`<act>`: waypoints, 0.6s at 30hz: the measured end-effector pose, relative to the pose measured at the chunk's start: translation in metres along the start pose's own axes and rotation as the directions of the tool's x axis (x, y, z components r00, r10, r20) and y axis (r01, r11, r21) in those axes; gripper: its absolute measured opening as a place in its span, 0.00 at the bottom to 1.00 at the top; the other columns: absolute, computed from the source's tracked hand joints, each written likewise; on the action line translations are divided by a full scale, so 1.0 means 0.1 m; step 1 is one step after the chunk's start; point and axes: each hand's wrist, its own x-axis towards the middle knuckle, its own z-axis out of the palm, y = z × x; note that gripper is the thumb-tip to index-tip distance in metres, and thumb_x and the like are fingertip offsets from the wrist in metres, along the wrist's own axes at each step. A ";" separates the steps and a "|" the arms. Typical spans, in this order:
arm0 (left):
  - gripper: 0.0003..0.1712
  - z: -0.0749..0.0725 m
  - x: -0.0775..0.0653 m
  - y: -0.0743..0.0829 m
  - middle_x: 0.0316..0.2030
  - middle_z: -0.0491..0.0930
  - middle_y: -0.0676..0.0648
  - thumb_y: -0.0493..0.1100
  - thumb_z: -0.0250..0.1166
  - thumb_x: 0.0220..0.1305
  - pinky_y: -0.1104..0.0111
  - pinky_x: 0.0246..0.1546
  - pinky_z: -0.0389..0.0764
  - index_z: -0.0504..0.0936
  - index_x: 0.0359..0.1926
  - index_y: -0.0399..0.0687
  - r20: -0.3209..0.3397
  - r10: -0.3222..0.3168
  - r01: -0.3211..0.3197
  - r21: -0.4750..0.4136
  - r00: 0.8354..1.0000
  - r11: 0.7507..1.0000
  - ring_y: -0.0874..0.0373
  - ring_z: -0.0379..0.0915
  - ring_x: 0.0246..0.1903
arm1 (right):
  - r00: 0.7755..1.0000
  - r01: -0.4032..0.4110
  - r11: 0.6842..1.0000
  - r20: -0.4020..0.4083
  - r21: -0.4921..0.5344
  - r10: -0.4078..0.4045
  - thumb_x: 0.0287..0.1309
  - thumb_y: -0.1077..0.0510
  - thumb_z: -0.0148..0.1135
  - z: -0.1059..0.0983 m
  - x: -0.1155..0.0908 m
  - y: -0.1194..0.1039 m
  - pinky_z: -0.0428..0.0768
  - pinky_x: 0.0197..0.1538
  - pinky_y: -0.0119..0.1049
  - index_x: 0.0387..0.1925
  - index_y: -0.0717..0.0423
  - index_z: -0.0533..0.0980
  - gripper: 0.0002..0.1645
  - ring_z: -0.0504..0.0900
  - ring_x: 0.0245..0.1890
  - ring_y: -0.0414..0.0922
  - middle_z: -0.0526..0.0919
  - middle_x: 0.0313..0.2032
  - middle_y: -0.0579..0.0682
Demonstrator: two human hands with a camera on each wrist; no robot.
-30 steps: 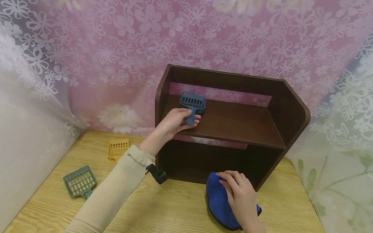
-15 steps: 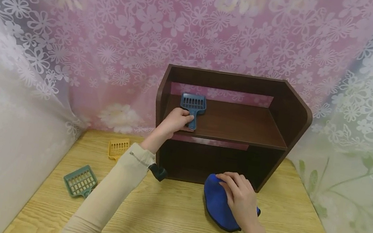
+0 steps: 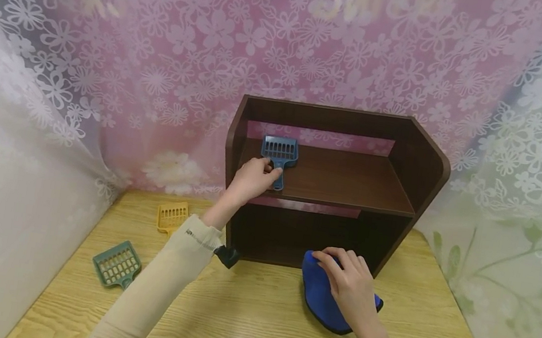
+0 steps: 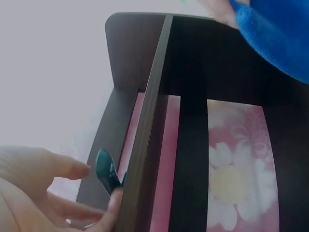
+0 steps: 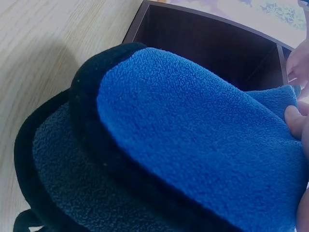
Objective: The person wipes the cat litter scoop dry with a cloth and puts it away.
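A blue slotted litter scoop [image 3: 279,149] lies on the upper shelf of a dark brown rack [image 3: 343,173], near its left side. My left hand [image 3: 251,179] is beside the handle, which overhangs the shelf's front edge. In the left wrist view the thumb stands apart from the scoop handle [image 4: 104,166], with the fingers spread below it. Lower right, my right hand [image 3: 353,290] pinches the upper edge of a blue plush cloth [image 3: 318,294] with black trim. That cloth [image 5: 193,121] is folded over and fills most of the right wrist view.
On the wooden table [image 3: 208,322], left of the rack, lie a yellow slotted scoop [image 3: 172,216] and a green one [image 3: 117,266]. My left sleeve hides part of the green handle. Flowered curtains [image 3: 183,93] hang behind and at both sides.
The blue scoop has been lowered from a raised tilt to flat on the shelf. My left fingers have loosened from its handle. The right hand and cloth have hardly moved.
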 end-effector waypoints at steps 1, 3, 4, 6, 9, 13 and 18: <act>0.33 0.01 -0.03 0.01 0.55 0.79 0.36 0.51 0.56 0.77 0.52 0.56 0.76 0.67 0.71 0.32 -0.024 0.019 -0.018 0.026 1.000 0.999 0.47 0.80 0.50 | 1.000 0.005 1.000 -0.001 -0.006 -0.005 0.79 0.48 0.47 0.00 0.00 0.00 0.68 0.31 0.38 0.49 0.46 0.85 0.19 0.77 0.33 0.47 0.84 0.41 0.50; 0.34 0.02 -0.09 0.02 0.58 0.76 0.38 0.50 0.57 0.77 0.52 0.60 0.75 0.64 0.73 0.33 -0.085 0.059 -0.054 0.065 0.995 0.996 0.48 0.78 0.53 | 1.000 0.011 1.000 -0.005 -0.014 -0.011 0.79 0.48 0.47 -0.01 0.01 0.00 0.68 0.31 0.38 0.49 0.46 0.85 0.19 0.78 0.33 0.47 0.84 0.41 0.50; 0.33 0.02 -0.12 0.03 0.57 0.75 0.38 0.50 0.58 0.76 0.51 0.60 0.74 0.65 0.73 0.34 -0.112 0.081 -0.074 0.072 0.990 0.995 0.48 0.77 0.53 | 1.000 0.011 1.000 -0.004 -0.015 -0.011 0.79 0.48 0.47 -0.01 0.01 -0.01 0.68 0.32 0.38 0.49 0.46 0.85 0.19 0.77 0.34 0.47 0.84 0.41 0.50; 0.31 0.03 -0.20 0.03 0.56 0.75 0.39 0.48 0.59 0.76 0.53 0.57 0.76 0.67 0.72 0.37 -0.161 0.131 -0.122 0.063 0.978 0.991 0.49 0.78 0.51 | 1.000 0.008 1.000 -0.010 -0.010 -0.008 0.79 0.48 0.47 -0.02 0.02 -0.01 0.67 0.32 0.37 0.49 0.48 0.84 0.20 0.77 0.34 0.47 0.84 0.41 0.51; 0.25 0.04 -0.32 0.01 0.53 0.78 0.42 0.44 0.60 0.74 0.57 0.50 0.80 0.73 0.68 0.40 -0.244 0.226 -0.224 0.033 0.943 0.974 0.52 0.79 0.47 | 1.000 -0.002 1.000 -0.020 0.009 0.002 0.78 0.48 0.48 -0.02 0.02 -0.01 0.67 0.33 0.36 0.49 0.52 0.84 0.19 0.77 0.34 0.47 0.84 0.42 0.51; 0.17 0.04 -0.47 -0.10 0.46 0.82 0.42 0.38 0.61 0.73 0.61 0.40 0.84 0.78 0.59 0.39 -0.370 0.343 -0.367 0.006 0.863 0.930 0.53 0.81 0.40 | 0.999 -0.011 0.999 -0.043 0.033 0.012 0.77 0.48 0.51 -0.02 0.02 0.00 0.68 0.34 0.35 0.49 0.57 0.83 0.20 0.78 0.34 0.47 0.85 0.42 0.51; 0.11 -0.03 -0.62 -0.34 0.42 0.85 0.41 0.33 0.60 0.72 0.65 0.34 0.85 0.81 0.53 0.37 -0.497 0.385 -0.463 -0.039 0.778 0.885 0.51 0.83 0.35 | 0.998 -0.014 0.999 -0.057 0.041 0.016 0.76 0.48 0.52 -0.03 0.01 0.00 0.68 0.34 0.34 0.49 0.58 0.83 0.21 0.78 0.34 0.47 0.86 0.41 0.51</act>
